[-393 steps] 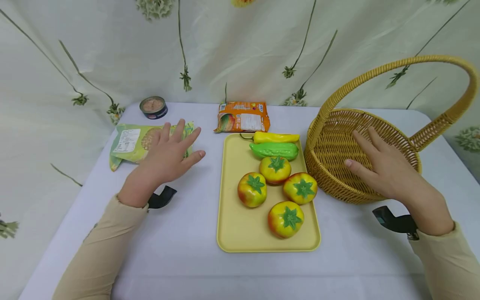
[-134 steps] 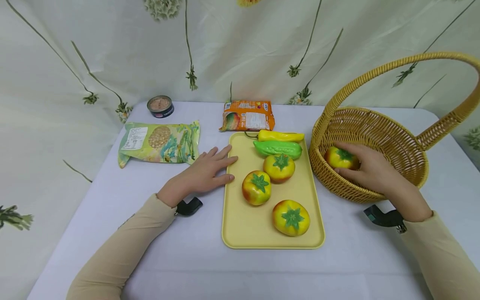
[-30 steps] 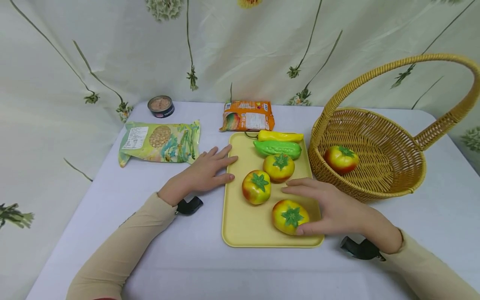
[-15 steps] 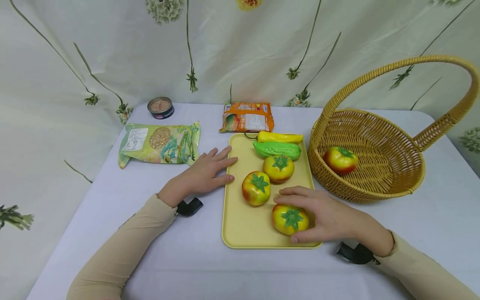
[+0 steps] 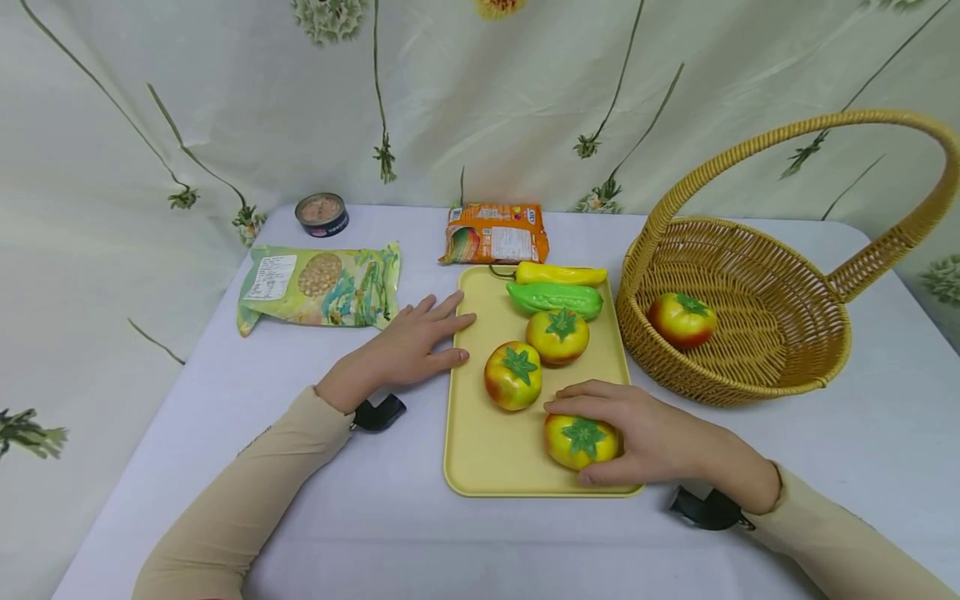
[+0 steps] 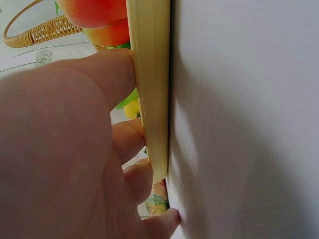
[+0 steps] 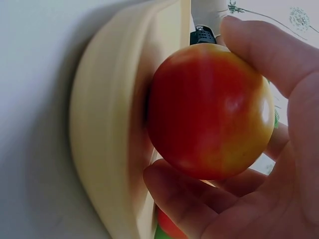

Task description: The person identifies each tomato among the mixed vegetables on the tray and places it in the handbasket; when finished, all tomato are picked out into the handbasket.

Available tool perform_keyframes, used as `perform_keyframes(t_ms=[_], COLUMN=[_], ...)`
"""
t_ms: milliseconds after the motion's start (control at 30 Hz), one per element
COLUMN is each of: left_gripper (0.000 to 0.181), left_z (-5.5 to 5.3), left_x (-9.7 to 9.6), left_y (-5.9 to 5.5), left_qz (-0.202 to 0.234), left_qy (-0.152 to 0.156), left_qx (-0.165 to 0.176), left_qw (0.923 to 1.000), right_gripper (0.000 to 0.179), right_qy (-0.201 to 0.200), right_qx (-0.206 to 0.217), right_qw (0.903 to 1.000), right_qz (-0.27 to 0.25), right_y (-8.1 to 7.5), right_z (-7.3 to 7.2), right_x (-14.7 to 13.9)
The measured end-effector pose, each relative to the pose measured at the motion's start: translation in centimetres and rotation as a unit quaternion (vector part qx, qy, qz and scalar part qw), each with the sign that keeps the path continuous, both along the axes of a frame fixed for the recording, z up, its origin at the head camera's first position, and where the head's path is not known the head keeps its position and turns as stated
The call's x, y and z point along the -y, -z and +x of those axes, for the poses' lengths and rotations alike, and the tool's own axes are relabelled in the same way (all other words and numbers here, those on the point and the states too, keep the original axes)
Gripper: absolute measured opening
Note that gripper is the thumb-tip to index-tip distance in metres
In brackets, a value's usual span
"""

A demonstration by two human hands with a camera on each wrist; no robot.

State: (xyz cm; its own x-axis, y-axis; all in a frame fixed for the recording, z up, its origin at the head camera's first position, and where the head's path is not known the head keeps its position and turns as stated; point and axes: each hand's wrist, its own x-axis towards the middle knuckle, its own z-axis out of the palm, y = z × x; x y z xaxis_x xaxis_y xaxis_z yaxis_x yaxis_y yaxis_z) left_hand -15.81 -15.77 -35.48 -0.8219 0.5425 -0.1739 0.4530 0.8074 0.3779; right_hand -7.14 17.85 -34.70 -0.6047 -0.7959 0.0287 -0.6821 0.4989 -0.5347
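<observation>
- Tomato [image 5: 564, 442] sits at the near right of the tray [image 5: 487, 471], seemingly unlifted; the right hand [image 5: 656, 429] has just closed in on it, fingers nearer than half a second ago.
- That change, I judge, makes a reach into a grasp.
- It lies between the right thumb, on its near side, and the fingers curled about its far side; how firmly they press, I cannot tell.
- Left hand [image 5: 401, 342] unmoved: fingers spread, touching the tray's left rim.
- Basket [image 5: 697, 387] holds another tomato [image 5: 682, 321], now released.
</observation>
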Motion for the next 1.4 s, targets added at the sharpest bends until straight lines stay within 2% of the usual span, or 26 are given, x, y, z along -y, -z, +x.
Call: perform_keyframes(t_ms=[867,1167,1400], left_gripper=[0.059,0.061,0.061], left_z=[0.0,0.0,-0.1], left_x=[0.1,0.1,0.1], left_y=[0.2,0.2,0.3], left_qz=[0.004,0.001,0.001], left_qy=[0.01,0.005,0.007], left_qx=[-0.017,-0.01,-0.01], left_qw=[0.9998,0.9999,0.9999], right_gripper=[0.062,0.065,0.064], right_qy=[-0.006,0.027,0.036], right_qx=[-0.016,-0.042,-0.087], right_qw=[0.9999,0.9987,0.9949], right_qz=[0.001,-0.005,-0.036], right_y=[-0.2,-1.1,-2.5], right_z=[0.0,0.3,-0.1], right_x=[0.0,-0.4,-1.4])
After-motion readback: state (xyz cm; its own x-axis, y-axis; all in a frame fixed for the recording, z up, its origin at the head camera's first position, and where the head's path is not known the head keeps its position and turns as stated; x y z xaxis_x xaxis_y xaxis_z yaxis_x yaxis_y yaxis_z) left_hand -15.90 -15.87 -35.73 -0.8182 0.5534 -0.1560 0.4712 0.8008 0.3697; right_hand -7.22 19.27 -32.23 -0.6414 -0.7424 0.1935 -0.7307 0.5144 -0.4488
